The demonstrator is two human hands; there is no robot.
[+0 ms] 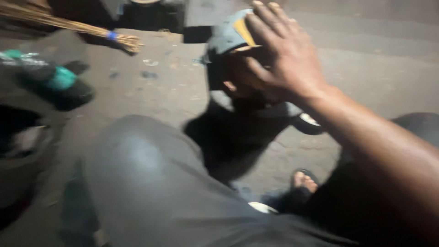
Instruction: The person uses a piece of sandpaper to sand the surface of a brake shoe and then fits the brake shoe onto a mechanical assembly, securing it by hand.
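My right hand [279, 50] reaches in from the lower right with its fingers spread, palm down. It lies over the side of a grey cap with a yellow patch [226, 32]. The cap sits on the head of another person [238, 132], who crouches low in dark clothing just in front of me. The blur hides whether my fingers grip the cap or only touch it. My left hand is out of view. My knee in grey trousers [151, 183] fills the lower middle.
A straw broom with a blue band [91, 32] lies at the top left on the concrete floor [160, 82]. A dark bottle with a green band [57, 82] is at the left. A foot in a dark sandal [304, 180] rests at the lower right.
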